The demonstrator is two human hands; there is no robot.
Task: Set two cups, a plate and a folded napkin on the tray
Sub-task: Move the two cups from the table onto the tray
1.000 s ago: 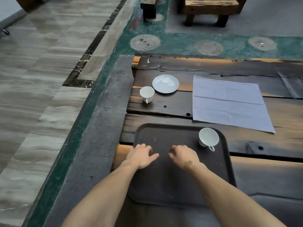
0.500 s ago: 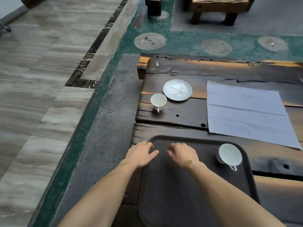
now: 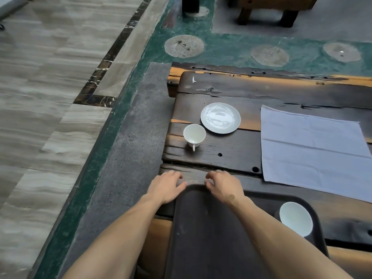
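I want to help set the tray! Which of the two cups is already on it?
The white cup on the tray, at the tray's far right corner. The other cup stands on the wooden table beside the plate.

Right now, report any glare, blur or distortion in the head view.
Head view: window glare streaks the plate; warm light patches the wooden table; wide-angle bending curves the floor lines; slight motion softness on both forearms; the tray reads dark, low in detail.

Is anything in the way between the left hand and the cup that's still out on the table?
Nothing visible. The left hand lies at the tray's far left corner, and only bare wooden table separates it from the cup. The plate sits beyond the cup, to its right; the napkin lies far right.
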